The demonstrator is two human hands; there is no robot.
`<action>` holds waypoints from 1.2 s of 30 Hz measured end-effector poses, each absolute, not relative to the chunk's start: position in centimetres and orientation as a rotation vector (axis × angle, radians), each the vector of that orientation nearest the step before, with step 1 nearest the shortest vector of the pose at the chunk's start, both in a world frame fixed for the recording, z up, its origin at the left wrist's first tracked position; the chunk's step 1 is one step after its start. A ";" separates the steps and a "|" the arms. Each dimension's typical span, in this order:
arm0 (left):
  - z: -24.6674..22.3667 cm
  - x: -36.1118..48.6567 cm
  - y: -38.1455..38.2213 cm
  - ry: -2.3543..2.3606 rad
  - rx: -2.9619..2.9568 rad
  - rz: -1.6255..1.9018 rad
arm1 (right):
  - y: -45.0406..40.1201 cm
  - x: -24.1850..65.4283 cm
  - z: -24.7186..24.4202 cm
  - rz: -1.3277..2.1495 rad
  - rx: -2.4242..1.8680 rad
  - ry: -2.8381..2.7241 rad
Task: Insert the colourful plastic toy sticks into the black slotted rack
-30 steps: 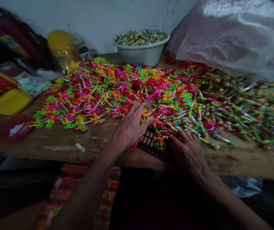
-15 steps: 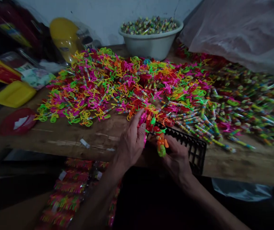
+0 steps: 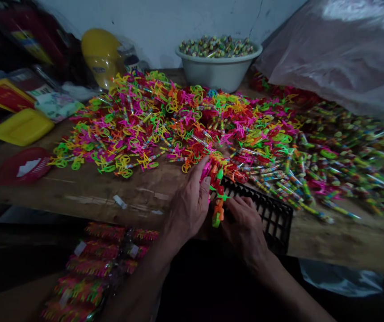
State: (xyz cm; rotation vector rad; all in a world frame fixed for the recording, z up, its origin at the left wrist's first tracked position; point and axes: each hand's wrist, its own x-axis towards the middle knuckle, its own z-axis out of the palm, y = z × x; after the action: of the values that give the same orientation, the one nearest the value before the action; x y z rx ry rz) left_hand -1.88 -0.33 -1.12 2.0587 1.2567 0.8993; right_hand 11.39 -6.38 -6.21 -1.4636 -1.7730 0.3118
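Both the left hand (image 3: pixel 188 208) and right hand (image 3: pixel 243 226) close loosely around a row of plastic toy bicycles (image 3: pixel 217 197) over the black tray (image 3: pixel 275 219); loose pressure could scatter them off the table (image 3: pixel 87 192).

Both hands are coming back from the toy pile to the worktop's near edge: left hand (image 3: pixel 188 208) is now cupping a bunched stack of toys (image 3: pixel 216 190), no longer flat on the heap. Right hand (image 3: pixel 243 226) is tipping the black tray (image 3: pixel 274 219) up off the worktop.
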 end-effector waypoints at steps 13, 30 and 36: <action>-0.6 -1.7 -0.2 1.298 2.046 0.788 | -5.9 10.7 -6.8 0.334 -1.573 -1.808; 0.3 0.1 -0.3 1.493 2.203 0.702 | 3.0 22.0 -3.2 -0.270 -1.763 -1.972; 0.0 -0.6 -0.1 1.447 2.228 0.647 | 6.3 18.7 -3.3 -0.208 -1.614 -2.319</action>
State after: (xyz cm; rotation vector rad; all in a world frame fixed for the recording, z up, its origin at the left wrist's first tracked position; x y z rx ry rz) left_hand -0.62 -0.07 -0.04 2.2279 1.4470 0.6466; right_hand 18.70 6.33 -3.32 -1.6138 -2.3190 -0.2081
